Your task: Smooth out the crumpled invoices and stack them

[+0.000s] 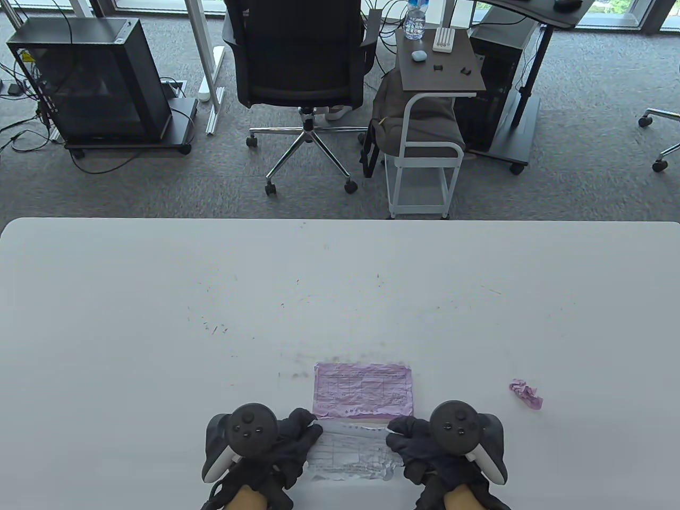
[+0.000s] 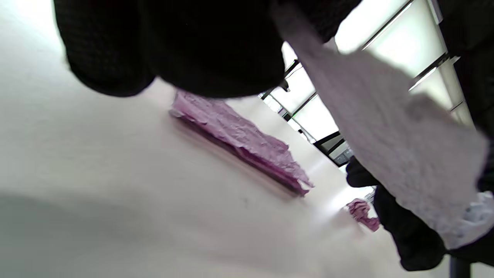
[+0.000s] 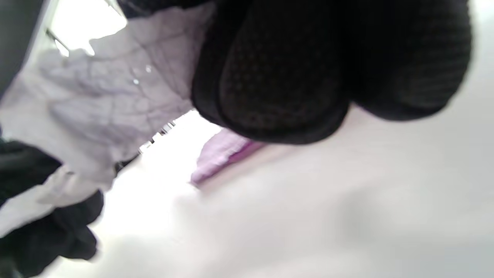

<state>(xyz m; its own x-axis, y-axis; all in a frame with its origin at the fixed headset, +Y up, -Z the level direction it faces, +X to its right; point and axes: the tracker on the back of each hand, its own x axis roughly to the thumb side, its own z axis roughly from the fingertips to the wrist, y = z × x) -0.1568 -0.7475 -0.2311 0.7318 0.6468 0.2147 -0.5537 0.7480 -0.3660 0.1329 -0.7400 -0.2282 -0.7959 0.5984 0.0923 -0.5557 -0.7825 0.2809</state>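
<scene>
A creased white invoice (image 1: 350,451) is stretched between my two hands near the table's front edge, lifted off the table as the wrist views show (image 2: 386,127) (image 3: 100,96). My left hand (image 1: 297,433) grips its left edge. My right hand (image 1: 406,433) grips its right edge. Just beyond lies a stack of flattened purple invoices (image 1: 363,389), also seen in the left wrist view (image 2: 239,135) and the right wrist view (image 3: 220,152). A crumpled purple invoice ball (image 1: 526,394) lies to the right; it shows in the left wrist view (image 2: 361,212).
The white table (image 1: 159,319) stretches wide beyond the stack. Past its far edge stand an office chair (image 1: 300,64), a small white cart (image 1: 425,159) and a computer case (image 1: 95,79) on the floor.
</scene>
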